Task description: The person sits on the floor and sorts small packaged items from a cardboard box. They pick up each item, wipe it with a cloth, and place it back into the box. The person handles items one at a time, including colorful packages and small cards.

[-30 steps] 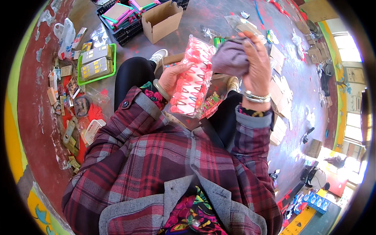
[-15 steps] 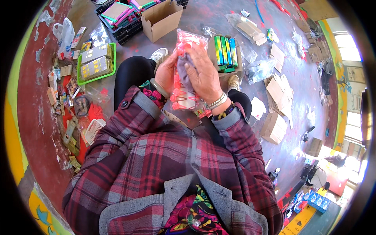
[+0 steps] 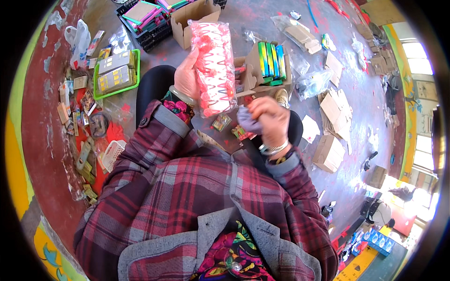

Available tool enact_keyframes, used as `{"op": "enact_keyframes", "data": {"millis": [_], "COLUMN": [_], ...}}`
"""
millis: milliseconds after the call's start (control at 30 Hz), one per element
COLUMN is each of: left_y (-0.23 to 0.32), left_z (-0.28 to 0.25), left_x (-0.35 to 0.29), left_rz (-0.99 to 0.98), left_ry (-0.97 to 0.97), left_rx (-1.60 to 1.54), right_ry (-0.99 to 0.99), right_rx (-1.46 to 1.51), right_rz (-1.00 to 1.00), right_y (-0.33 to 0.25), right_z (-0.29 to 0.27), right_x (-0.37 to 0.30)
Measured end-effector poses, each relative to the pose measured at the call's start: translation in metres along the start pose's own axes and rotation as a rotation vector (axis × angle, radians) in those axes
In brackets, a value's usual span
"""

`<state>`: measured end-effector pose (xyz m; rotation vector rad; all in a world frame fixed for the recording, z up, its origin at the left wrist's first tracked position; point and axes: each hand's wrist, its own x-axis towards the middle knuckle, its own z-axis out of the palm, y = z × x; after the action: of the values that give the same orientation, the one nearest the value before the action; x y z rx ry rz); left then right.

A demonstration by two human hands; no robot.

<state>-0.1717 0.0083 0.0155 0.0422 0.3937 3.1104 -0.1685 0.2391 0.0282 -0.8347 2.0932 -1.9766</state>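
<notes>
My left hand grips the left edge of a clear plastic pack of pink hair clips, held up in front of me with its long face toward me. The clips sit in rows on white card. To the right of the pack, my right hand is apart from it, its fingers closed around a crumpled greyish-purple cloth. Motion blurs this hand somewhat. Below the pack, small colourful packets lie on the floor between my legs.
Beyond my right hand stands an open cardboard box with green, yellow and blue packs. A green tray of grey-and-yellow boxes lies left, near a black crate and another open carton. Flattened cardboard and plastic bags litter the right.
My right hand has come off the pack, moving down and right with the cloth. The pack has risen a little and turned its full face into view, still in my left hand.
</notes>
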Motion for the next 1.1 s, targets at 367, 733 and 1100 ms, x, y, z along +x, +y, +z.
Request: {"op": "enact_keyframes", "data": {"millis": [367, 733, 1100], "left_y": [-0.010, 0.047, 0.053], "left_z": [0.018, 0.008, 0.008], "left_x": [-0.004, 0.006, 0.002], "left_rz": [-0.115, 0.459, 0.362], "left_ry": [-0.100, 0.311, 0.215], "left_rx": [0.212, 0.403, 0.340], "right_ry": [-0.390, -0.242, -0.599], "right_rx": [0.243, -0.750, -1.397], "right_rz": [0.589, 0.023, -0.019], "right_y": [-0.009, 0.059, 0.175], "right_z": [-0.014, -0.033, 0.023], "right_x": [0.101, 0.123, 0.105]}}
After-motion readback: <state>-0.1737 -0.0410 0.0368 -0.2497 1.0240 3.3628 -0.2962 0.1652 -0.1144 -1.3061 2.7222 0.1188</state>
